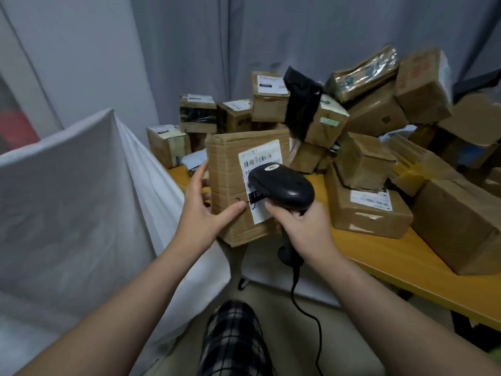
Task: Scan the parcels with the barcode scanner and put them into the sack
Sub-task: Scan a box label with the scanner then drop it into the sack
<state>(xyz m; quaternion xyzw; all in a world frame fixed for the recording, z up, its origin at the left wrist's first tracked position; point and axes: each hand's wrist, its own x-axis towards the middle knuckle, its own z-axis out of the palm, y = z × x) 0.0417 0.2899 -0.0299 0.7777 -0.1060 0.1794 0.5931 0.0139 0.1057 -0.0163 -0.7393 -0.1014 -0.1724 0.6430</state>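
Cardboard parcel (233,191), gripped in the left hand (202,210), is being scanned by the barcode scanner (282,185) clasped in the right hand (301,226); not yet sacked, white sack (81,199) left of both hands, heaped parcels (379,158) beyond apparently pending.

The scene is lit dimly and evenly, probably from overhead; shadows are kept soft. A faint sheen is seen on the black plastic barcode scanner (282,185). The stacked brown cardboard boxes (423,85) at the far right are smeared and softened. The grey curtain folds (189,50) are bent by wide-angle distortion near the edges.
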